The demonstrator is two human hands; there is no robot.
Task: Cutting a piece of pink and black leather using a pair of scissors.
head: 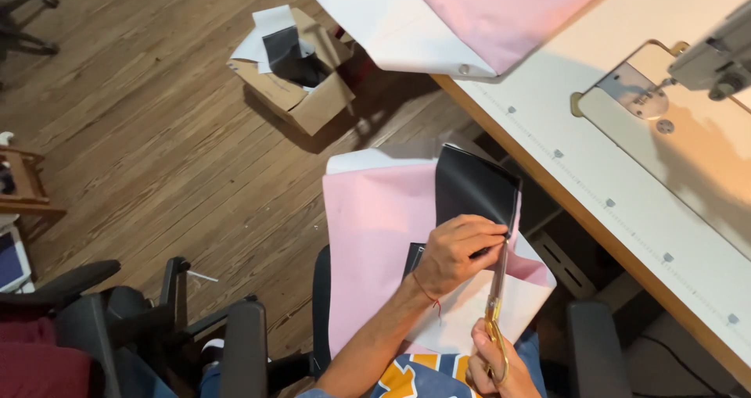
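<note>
The right hand (494, 364) is closed around the gold handles of a pair of scissors (496, 304), whose blades run up to the left hand (460, 251) just above it. That left hand pinches the lower edge of a black fabric piece (476, 188), which lies on pink cloth (375, 234) spread over the lap. Farther off, right of both hands, stands the white bench (563, 109) with a sewing machine (716, 58), and up to the left a cardboard box (301, 73) sits on the wooden floor (141, 132).

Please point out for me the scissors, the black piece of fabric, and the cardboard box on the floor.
scissors (496, 304): head view, on the blades just above the gold handles.
black fabric (473, 187): head view, middle of the dark piece.
cardboard box (313, 105): head view, on its brown side wall.
</note>
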